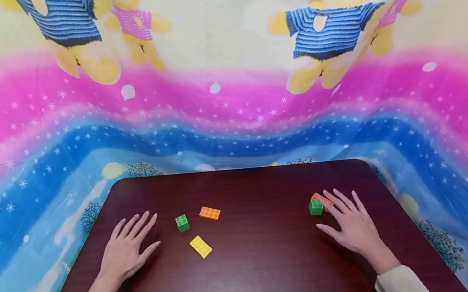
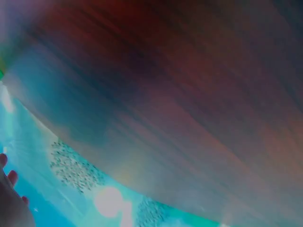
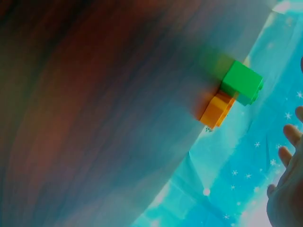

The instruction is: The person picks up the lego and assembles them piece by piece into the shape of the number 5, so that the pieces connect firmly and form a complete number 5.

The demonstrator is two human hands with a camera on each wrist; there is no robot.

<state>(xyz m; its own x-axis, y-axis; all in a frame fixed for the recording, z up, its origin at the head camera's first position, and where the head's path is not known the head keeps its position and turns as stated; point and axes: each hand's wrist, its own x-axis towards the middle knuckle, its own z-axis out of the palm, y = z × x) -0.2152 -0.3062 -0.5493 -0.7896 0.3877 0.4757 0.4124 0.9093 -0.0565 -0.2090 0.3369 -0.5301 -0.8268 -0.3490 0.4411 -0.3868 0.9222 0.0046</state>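
Note:
My left hand (image 1: 123,252) is over the left side of the table with its fingers spread, holding nothing. To its right are a green toy brick (image 1: 182,224), a flat orange brick (image 1: 210,213) and a flat yellow brick (image 1: 201,247), all apart from one another. On the right side, my right hand (image 1: 353,226) also has its fingers extended. Its index finger overlaps a second orange brick (image 1: 314,196) and reaches near a second green brick (image 1: 315,208). The right wrist view shows this green brick (image 3: 241,81) close beside the orange one (image 3: 216,110).
The dark brown table (image 1: 259,271) has rounded far corners. Behind and around it hangs a cloth (image 1: 221,113) printed with bears, snowflakes and trees. In the left wrist view, the tabletop (image 2: 165,109) fills most of the picture.

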